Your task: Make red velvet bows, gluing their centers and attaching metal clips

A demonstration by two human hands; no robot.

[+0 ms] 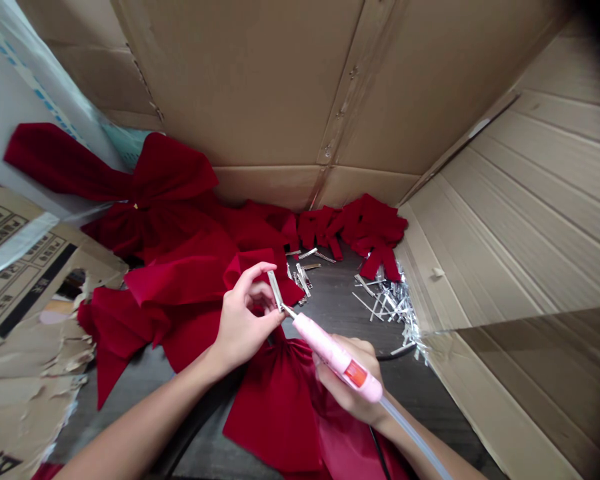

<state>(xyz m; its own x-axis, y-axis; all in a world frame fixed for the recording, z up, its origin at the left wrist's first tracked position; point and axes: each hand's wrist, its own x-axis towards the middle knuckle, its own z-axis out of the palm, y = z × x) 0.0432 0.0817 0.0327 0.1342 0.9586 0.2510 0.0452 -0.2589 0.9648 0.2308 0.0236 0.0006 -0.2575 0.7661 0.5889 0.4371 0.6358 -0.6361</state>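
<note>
Between thumb and fingers, my left hand pinches a flat silver metal hair clip, held tilted above the table. My right hand is wrapped round a pink hot glue gun with a clear glue stick running out of its back end. The nozzle meets the lower end of the clip, beside my left thumb. Below both hands lies a red velvet bow, gathered at its middle and partly hidden by the right hand. Whether glue is coming out is too small to tell.
Large red bows are heaped at the left. Small red fabric pieces lie along the back. Loose metal clips and silver strips rest on the dark table. Cardboard walls enclose the back and right; torn cardboard stands left.
</note>
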